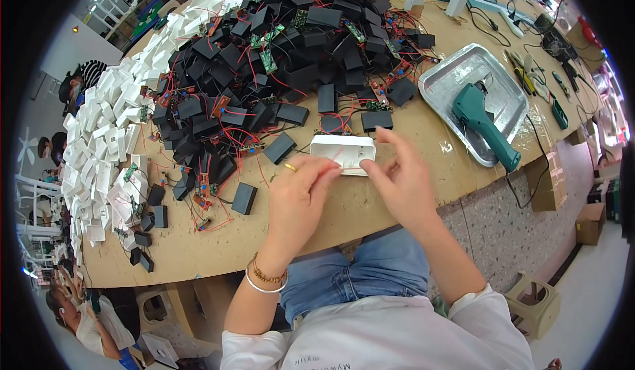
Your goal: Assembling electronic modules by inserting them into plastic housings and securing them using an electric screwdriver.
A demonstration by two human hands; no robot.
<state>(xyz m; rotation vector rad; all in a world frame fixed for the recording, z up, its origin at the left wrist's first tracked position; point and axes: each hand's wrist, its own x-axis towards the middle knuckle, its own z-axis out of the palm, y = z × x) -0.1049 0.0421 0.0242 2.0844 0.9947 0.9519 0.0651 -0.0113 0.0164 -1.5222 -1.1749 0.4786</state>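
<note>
Gripping the right end of one white plastic housing (331, 147), near the tabletop's (192, 254) near edge, is the right hand (409, 181); the left hand (297, 188) pinches its fingertips together at the near side, their hold too small to tell. One green glue gun (475, 107) rests in one metal tray (442, 73) by the right edge. Beyond lie two uncountable heaps: black boxes (324, 17) centrally, white casings (106, 132) along the left edge.

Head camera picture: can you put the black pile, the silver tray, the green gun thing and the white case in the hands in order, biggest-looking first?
1. Black pile, by far
2. Silver tray
3. Green gun, smaller than the tray under it
4. White case, partly covered
</note>
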